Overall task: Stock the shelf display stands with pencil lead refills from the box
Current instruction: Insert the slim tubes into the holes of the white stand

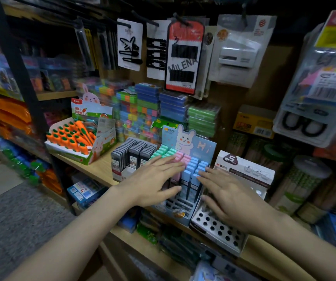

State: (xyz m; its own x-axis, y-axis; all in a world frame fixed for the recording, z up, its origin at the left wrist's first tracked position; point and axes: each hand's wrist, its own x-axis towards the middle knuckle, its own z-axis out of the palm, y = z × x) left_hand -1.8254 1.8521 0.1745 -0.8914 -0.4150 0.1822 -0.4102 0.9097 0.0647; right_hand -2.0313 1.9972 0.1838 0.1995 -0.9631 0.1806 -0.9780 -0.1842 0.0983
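**stockboy_q:** Refills question — how do those small pastel plastic lead-refill cases (190,166) handle, the ones standing in the blue cardboard bunny display stand (187,214) on the wooden shelf (100,169)?

**penhoarder:** Light, stiff, slick I'd guess — pinch one by its top cap. Right now nothing's pinched: left hand (155,181) lies flat, fingers spread, on the pink and green tops; right hand (230,199) is spread too, fingertips touching the blue ones.

Both bare forearms reach forward, palms down. The left hand (155,180) lies flat with straight, spread fingers (thumb out sideways); the right hand (228,201) likewise, fingers extended.
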